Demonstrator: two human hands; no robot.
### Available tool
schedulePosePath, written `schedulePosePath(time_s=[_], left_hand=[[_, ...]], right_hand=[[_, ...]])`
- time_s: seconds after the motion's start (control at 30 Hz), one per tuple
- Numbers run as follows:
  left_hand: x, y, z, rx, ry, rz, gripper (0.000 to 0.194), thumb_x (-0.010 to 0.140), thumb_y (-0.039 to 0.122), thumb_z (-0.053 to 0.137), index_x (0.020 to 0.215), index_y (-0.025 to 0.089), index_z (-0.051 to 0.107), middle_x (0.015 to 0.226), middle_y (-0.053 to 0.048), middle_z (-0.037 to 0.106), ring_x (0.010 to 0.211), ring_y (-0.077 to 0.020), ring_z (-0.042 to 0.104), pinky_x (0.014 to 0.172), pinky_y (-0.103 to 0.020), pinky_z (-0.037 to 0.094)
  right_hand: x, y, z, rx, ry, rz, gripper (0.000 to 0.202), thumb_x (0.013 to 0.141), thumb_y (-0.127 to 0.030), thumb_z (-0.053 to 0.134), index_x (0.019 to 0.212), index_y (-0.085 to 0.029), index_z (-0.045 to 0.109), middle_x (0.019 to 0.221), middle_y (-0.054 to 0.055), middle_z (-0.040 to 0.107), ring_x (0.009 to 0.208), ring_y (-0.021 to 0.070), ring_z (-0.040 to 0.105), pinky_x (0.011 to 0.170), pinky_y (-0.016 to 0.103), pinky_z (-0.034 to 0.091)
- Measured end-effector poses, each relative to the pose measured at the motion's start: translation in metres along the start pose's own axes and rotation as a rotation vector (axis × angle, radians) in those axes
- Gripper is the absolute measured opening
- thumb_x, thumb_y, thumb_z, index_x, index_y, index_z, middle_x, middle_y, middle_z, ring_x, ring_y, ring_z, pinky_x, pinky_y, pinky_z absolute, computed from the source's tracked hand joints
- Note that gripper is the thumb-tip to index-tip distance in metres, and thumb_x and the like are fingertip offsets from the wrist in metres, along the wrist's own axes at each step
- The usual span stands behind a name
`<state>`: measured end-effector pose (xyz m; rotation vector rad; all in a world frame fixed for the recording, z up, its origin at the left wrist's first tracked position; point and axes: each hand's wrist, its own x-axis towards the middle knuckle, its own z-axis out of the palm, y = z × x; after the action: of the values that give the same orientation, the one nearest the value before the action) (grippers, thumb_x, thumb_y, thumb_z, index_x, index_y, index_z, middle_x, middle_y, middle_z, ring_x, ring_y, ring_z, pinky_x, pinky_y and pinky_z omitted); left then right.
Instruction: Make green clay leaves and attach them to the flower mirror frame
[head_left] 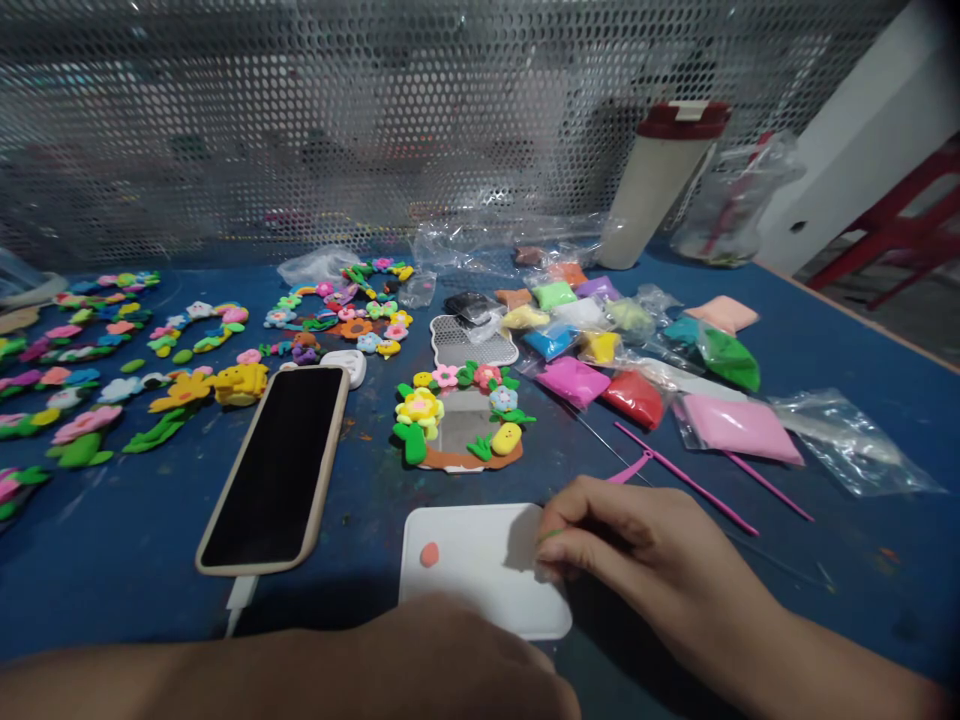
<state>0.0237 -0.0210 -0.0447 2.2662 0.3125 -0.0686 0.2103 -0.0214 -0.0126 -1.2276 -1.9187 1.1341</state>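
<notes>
My right hand [637, 560] is pinched at the right edge of a white board [480, 580]. A sliver of green clay [553, 533] shows between its thumb and finger. On the board's left part lies a small flat piece of coral clay [429, 554]. My left hand [465, 660] reaches across in front of the board, blurred, with its fingers hidden from view. Just beyond the board lies a small mirror [469, 420], its border covered with clay flowers, leaves and a yellow smiling shape. A second mirror-like plate [474, 341] with a white rim, undecorated, lies behind it.
A phone [277, 470] on a charging cable [240, 605] lies left, near rows of clay decorations [82, 430]. Bagged coloured clay [574, 383] and pink sticks [697, 490] lie right. A tumbler [656, 190] stands before the perforated metal panel [337, 120].
</notes>
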Motion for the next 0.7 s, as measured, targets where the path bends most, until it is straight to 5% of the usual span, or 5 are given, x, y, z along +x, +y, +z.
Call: schedulePosePath(time_s=[0.3,0.43,0.57,0.7], left_hand=[[0.014,-0.001,0.007,-0.013,-0.149,-0.106,0.028,0.075,0.01,0.061,0.055,0.017,0.042,0.051,0.007,0.042,0.042,-0.0047,0.039,0.038,-0.013,0.023],[0.014,-0.001,0.002,-0.065,-0.229,-0.217,0.031,0.072,0.009,0.062,0.053,0.017,0.039,0.051,0.008,0.038,0.042,-0.005,0.036,0.039,-0.015,0.021],[-0.001,0.012,-0.02,-0.408,-0.104,-0.209,0.021,0.074,0.008,0.06,0.065,0.017,0.044,0.063,0.007,0.042,0.059,-0.0063,0.042,0.051,-0.013,0.028],[-0.015,0.034,-0.038,-0.852,0.147,-0.371,0.032,0.089,0.043,0.045,0.07,0.018,0.047,0.065,0.005,0.035,0.061,-0.0092,0.032,0.051,-0.017,0.026]], right_hand=[[0.001,-0.006,-0.003,-0.058,0.02,-0.01,0.022,0.085,-0.023,0.057,0.064,-0.019,0.052,0.056,-0.005,0.056,0.05,0.0079,0.05,0.046,0.016,0.038],[0.002,-0.005,-0.003,-0.01,0.038,-0.031,0.015,0.085,-0.018,0.059,0.07,-0.019,0.059,0.063,-0.005,0.062,0.057,0.0074,0.056,0.053,0.014,0.042],[0.002,-0.004,-0.004,0.034,0.027,-0.091,0.013,0.088,-0.017,0.058,0.078,-0.02,0.066,0.075,-0.003,0.069,0.067,0.008,0.063,0.062,0.014,0.047],[-0.002,-0.01,-0.009,0.0,0.076,-0.303,0.013,0.085,-0.01,0.059,0.086,-0.018,0.069,0.078,0.001,0.069,0.071,0.0087,0.064,0.066,0.015,0.049]])
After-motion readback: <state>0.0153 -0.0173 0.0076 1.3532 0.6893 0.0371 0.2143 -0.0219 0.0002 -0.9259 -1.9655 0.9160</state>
